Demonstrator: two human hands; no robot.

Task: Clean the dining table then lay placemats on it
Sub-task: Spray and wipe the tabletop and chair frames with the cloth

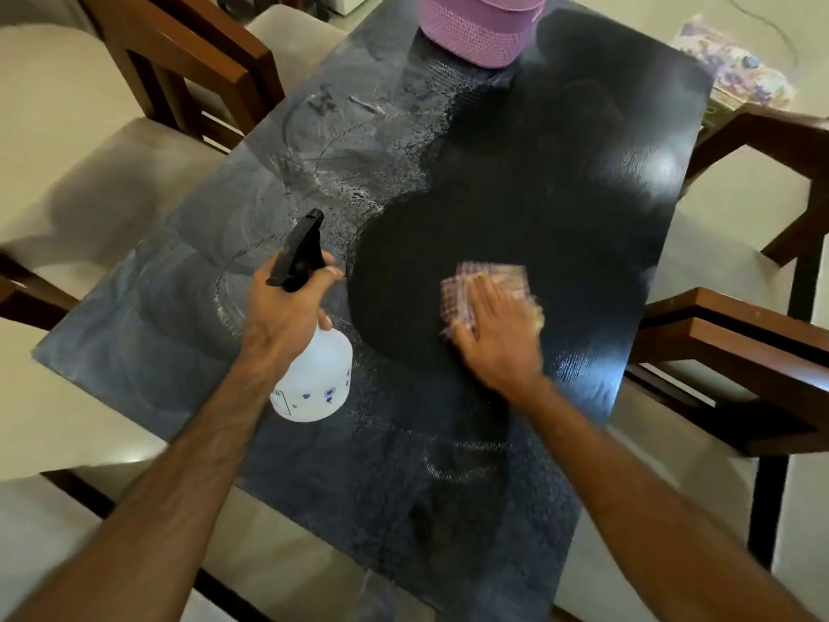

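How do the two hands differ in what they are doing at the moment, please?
The left hand grips the spray bottle by its neck; the right hand presses flat on the checked cloth. The left is sharp, the right motion-blurred. Both are over the dark table.

Spray bottle [314,374] left of cloth [484,289] on table [583,195]; basket [475,29] behind.

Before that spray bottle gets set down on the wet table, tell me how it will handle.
The spray bottle looks translucent with no clear liquid line, so probably light. Its wide base under a narrow black trigger head suggests it should stand steadily rather than tip. The table shows wet streaks near the left hand, so the smooth plastic may slide a little if nudged.
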